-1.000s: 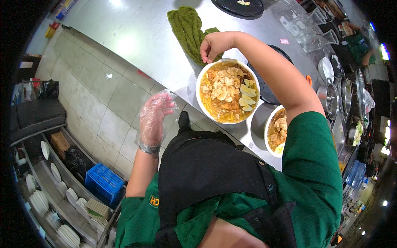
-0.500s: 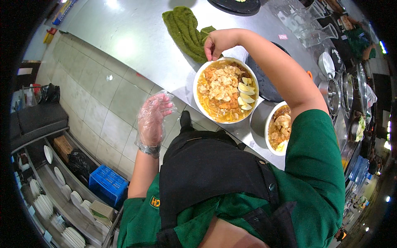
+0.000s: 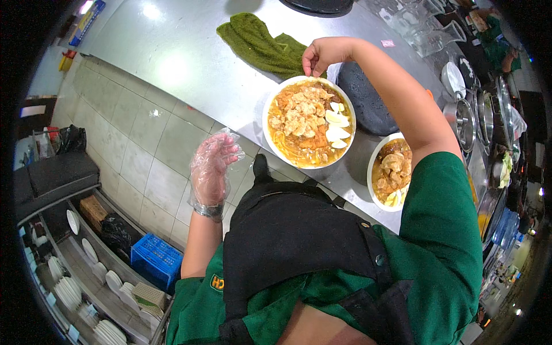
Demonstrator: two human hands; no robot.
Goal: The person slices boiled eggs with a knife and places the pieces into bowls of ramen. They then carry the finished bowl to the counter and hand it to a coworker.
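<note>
My right hand reaches over the far rim of a white bowl of noodles in brown sauce, topped with crumbled pieces and egg slices. Its fingers are pinched on a corner of an olive-green towel, down against the rim; the fingertips are partly hidden. My left hand, in a clear plastic glove, hangs in the air left of the bowl, past the table edge. Its fingers are loosely curled and apart, with nothing in them. A second white bowl of similar food stands under my right forearm, partly covered by the sleeve.
A dark round plate lies behind the bowls on the steel table. Another dark plate is at the far edge. Glass pitchers and pots stand to the right. At lower left are plates and a blue crate.
My right hand has moved rightward along the bowl's far rim, and the towel's corner has stretched with it. My left hand has barely moved. The view has shifted slightly.
</note>
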